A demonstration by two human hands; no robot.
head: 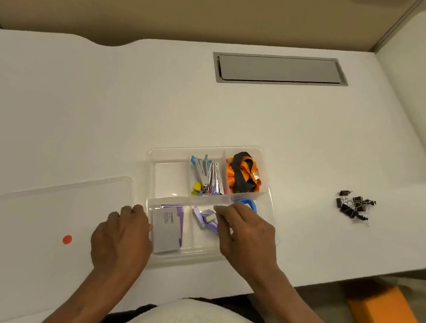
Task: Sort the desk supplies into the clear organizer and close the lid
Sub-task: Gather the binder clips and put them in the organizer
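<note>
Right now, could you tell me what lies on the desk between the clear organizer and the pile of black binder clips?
Nothing: in the head view, the white desk between the clear organizer and the binder clips is bare.

One word can be read: "camlin", printed in small dark letters running lengthwise along the grey box [167,230] that lies in the near-left compartment of the clear organizer [270,196], on top of a purple box of the same shape. Beneath that word the box carries a line or two of finer print, too small and blurred to make out. The only other mark is a plain orange-red round sticker [67,239] on the clear lid [30,201] lying flat on the desk, and it bears no writing.
</note>
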